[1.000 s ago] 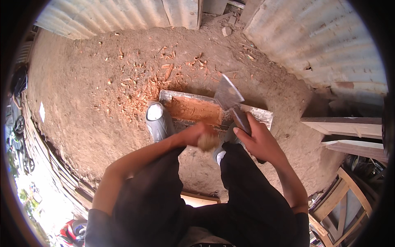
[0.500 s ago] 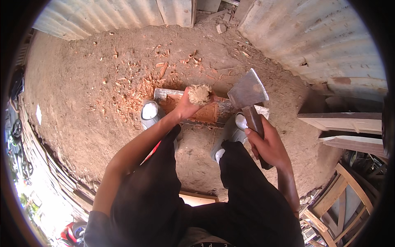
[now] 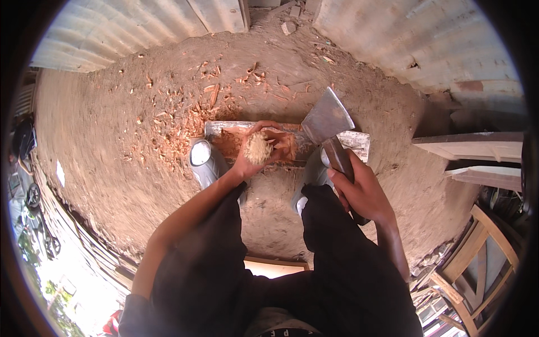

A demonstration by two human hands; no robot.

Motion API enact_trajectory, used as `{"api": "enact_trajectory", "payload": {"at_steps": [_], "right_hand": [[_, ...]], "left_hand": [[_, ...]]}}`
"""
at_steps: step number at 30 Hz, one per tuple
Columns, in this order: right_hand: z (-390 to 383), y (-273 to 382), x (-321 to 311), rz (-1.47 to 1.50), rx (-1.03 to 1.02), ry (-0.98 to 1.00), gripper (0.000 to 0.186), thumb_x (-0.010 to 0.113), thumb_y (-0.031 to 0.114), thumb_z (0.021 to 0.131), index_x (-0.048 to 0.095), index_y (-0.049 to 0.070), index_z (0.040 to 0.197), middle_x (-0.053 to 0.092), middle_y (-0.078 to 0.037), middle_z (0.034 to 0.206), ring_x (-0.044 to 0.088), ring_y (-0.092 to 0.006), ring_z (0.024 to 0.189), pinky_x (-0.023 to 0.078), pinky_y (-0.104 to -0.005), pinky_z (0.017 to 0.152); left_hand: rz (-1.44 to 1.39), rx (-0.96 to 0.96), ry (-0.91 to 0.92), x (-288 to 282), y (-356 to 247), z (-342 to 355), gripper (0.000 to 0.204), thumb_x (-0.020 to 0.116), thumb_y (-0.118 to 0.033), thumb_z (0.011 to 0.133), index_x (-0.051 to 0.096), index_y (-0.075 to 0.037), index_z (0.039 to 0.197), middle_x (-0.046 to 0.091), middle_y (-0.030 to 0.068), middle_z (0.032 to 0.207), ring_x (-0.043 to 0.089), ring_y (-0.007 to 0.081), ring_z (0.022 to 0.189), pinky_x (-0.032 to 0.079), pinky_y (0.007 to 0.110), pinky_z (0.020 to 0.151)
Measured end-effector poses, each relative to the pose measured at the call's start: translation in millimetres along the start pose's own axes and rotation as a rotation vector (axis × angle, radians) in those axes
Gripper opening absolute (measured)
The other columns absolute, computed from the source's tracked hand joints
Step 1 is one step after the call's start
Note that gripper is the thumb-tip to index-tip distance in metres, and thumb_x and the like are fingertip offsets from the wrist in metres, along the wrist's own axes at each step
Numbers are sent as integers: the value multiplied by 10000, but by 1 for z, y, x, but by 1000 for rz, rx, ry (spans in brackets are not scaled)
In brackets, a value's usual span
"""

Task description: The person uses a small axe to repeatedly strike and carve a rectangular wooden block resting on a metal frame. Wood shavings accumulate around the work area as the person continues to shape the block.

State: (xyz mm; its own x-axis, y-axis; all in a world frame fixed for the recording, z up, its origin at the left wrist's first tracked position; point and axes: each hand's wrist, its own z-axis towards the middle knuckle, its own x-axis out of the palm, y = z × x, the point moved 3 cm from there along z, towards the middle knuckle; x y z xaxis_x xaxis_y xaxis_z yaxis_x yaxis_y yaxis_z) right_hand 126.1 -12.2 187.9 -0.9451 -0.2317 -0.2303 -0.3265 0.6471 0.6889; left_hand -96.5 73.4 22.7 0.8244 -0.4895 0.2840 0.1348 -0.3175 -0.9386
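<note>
My left hand (image 3: 259, 150) grips a short pale piece of wood (image 3: 257, 147) whose frayed cut end faces up; it stands on a flat wooden block (image 3: 359, 141) lying on the dirt. My right hand (image 3: 362, 191) is closed around the dark handle of a hatchet (image 3: 327, 119). Its wide grey blade hangs raised just to the right of the wood piece, over the block. My two grey shoes (image 3: 202, 157) stand against the block's near edge.
Reddish wood chips (image 3: 185, 121) litter the dirt left of and behind the block. Corrugated metal sheets (image 3: 426, 45) wall the back and right. Planks (image 3: 477, 149) and a wooden frame (image 3: 477, 247) lie at right. A board (image 3: 275, 267) sits behind my feet.
My left hand has brought the wood piece up onto the block and stood it there. The hatchet swung rightward and upward, then came back nearer the wood.
</note>
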Motion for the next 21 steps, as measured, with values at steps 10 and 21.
{"api": "enact_trajectory", "payload": {"at_steps": [10,21], "right_hand": [[-10,-5,-11,88,-36,-65,364,594,200,1018,485,-20,1286,552,-40,639,534,-102,507,429,-293,477],[-24,-73,-8,377,-111,-163,472,643,109,973,480,-24,1396,631,-86,785,607,-145,586,483,-324,546]], "left_hand": [[947,111,369,18,-123,44,373,683,-359,987,665,0,888,671,63,795,639,125,670,529,317,597],[-422,153,-493,38,-29,36,287,587,-160,1008,436,-180,766,289,-40,616,232,84,504,252,293,534]]}}
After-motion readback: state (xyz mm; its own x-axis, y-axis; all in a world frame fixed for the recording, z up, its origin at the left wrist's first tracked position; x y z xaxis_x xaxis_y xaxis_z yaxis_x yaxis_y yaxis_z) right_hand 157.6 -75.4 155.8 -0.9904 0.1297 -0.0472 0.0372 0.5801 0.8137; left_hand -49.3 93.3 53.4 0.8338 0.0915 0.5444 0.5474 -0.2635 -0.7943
